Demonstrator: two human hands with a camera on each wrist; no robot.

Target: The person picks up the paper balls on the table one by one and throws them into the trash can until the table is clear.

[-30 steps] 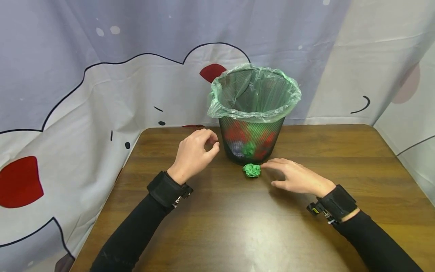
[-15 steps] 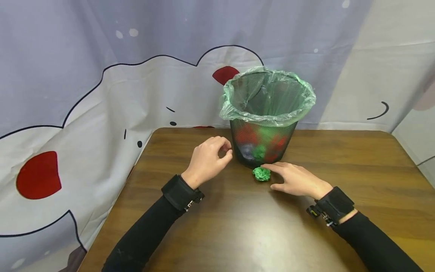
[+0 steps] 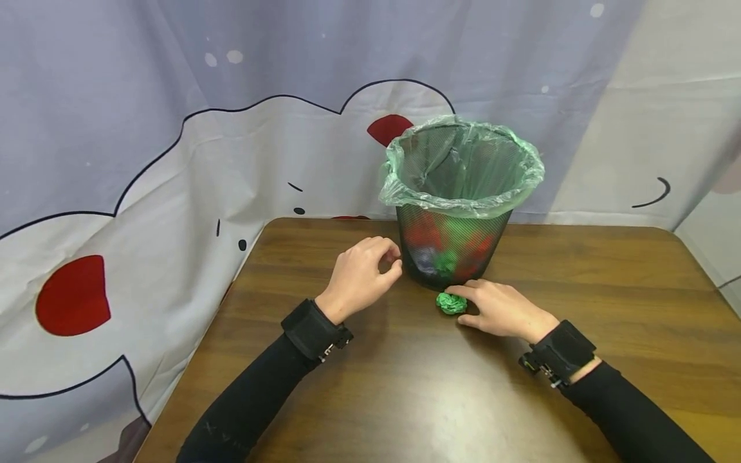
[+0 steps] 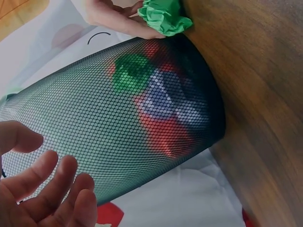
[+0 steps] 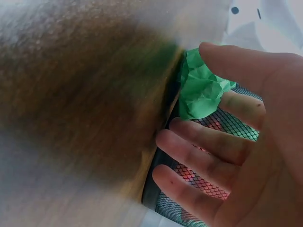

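A crumpled green paper ball [image 3: 451, 303] lies on the table right in front of a black mesh wastebasket [image 3: 417, 257]. My right hand [image 3: 502, 308] holds the ball between index finger and thumb. In the right wrist view the thumb overlaps the green paper [image 5: 201, 92], the index finger is partly hidden behind it, and the other fingers stretch past it along the basket's base. My left hand [image 3: 365, 273] hovers left of the basket, fingers loosely bent and holding nothing. Its fingers [image 4: 52, 184] face the mesh in the left wrist view.
A thin green bag [image 3: 463, 204] lines the basket and folds over its rim. Red, green and bluish-white crumpled paper [image 4: 161, 99] shows through the mesh. The basket stands near the back edge of a brown wooden table [image 3: 608, 270], before a printed curtain [image 3: 278, 51].
My right hand has moved onto the paper ball, index finger and thumb coming to either side. The whole scene has shifted right and slightly down in the head view. The left hand keeps its pose.
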